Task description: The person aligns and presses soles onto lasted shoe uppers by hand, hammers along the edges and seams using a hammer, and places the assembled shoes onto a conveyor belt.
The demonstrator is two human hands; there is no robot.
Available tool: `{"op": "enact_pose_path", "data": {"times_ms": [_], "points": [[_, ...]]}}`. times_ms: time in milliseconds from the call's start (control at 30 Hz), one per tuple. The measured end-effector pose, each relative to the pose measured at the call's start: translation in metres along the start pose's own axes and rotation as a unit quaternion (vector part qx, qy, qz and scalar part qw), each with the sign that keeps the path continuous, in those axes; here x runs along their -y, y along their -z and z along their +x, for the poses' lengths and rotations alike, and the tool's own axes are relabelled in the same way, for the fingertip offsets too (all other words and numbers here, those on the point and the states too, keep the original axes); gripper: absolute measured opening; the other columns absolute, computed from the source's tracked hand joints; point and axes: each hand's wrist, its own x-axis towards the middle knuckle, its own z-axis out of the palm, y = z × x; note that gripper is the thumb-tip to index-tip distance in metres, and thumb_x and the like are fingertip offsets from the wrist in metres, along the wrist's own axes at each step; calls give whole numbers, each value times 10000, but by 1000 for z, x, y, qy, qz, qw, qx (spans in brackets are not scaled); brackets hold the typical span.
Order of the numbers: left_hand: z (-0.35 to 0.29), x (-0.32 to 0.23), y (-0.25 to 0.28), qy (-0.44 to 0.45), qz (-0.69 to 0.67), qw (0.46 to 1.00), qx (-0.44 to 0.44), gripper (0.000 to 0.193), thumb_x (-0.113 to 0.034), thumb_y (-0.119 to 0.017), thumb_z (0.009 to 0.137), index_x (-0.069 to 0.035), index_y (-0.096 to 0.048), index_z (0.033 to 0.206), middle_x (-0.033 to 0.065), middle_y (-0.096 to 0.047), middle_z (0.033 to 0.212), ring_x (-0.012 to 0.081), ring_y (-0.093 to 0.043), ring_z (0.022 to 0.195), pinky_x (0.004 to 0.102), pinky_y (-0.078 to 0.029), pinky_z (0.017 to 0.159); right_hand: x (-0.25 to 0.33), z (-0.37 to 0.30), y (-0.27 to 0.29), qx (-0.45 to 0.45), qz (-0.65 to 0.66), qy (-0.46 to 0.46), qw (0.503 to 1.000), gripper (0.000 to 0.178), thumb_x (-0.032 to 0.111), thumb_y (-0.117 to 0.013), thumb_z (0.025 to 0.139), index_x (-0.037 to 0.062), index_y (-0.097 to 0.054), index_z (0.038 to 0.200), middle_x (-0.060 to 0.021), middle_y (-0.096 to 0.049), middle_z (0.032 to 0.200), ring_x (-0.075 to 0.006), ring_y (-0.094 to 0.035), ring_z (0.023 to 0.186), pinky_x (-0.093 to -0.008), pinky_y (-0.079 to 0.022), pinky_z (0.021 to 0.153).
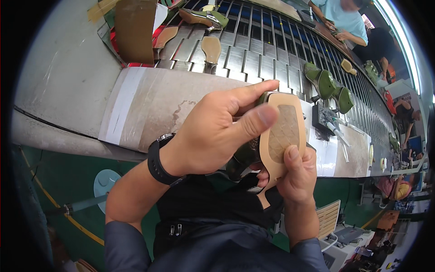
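Observation:
A shoe is held sole up before me, over the bench's near edge. Its tan outsole [283,127] has a textured patch in the middle and narrows toward the heel end, which points down at my lap. Dark, shiny parts of the upper [246,155] show beneath the sole. My left hand [217,129], wearing a black watch, is closed round the left edge near the toe, thumb over the sole's rim. My right hand [300,177] grips the narrower part, its thumb pressed on the sole and fingertips underneath. The palms hide part of the upper.
Behind the worn bench top [167,104] runs a slatted metal conveyor [253,63] bearing green shoes [327,85] and a tan-soled shoe [211,50]. A black block-shaped brush [322,115] and white tube-like tools [339,133] lie at right. Brown cardboard [135,31] stands at left. A co-worker [349,20] sits across.

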Motion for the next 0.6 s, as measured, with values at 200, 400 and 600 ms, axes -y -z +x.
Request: {"op": "enact_pose_path", "data": {"times_ms": [200, 400, 600], "points": [[-5, 8, 1, -20, -58, 998, -3, 557, -186, -679, 1067, 47, -493, 1538, 151, -690, 1342, 164, -663, 1200, 322, -529, 1037, 3, -2, -9, -10, 4, -27, 1000, 452, 345, -569, 1116, -89, -694, 1145, -177, -764, 889, -207, -757, 708, -320, -648, 626], [-19, 5, 7, 39, -164, 985, -35, 434, -177, -640, 1080, 56, -588, 1443, 153, -724, 1280, 169, -701, 1157, 313, -547, 1011, 4, -14, -30, -5, -41, -32, 999, 373, 261, -585, 1110, -92, -705, 1134, -169, -772, 901, -203, -763, 740, -324, -648, 665], [-56, -6, 14, 15, -144, 971, -190, 281, -155, -578, 1065, 45, -689, 1228, 146, -767, 1126, 132, -712, 1038, 278, -554, 915, -29, -15, -44, 105, -119, 108, 981, 196, 129, -686, 1029, -50, -757, 1066, -96, -796, 881, -128, -745, 707, -280, -590, 625]]}}
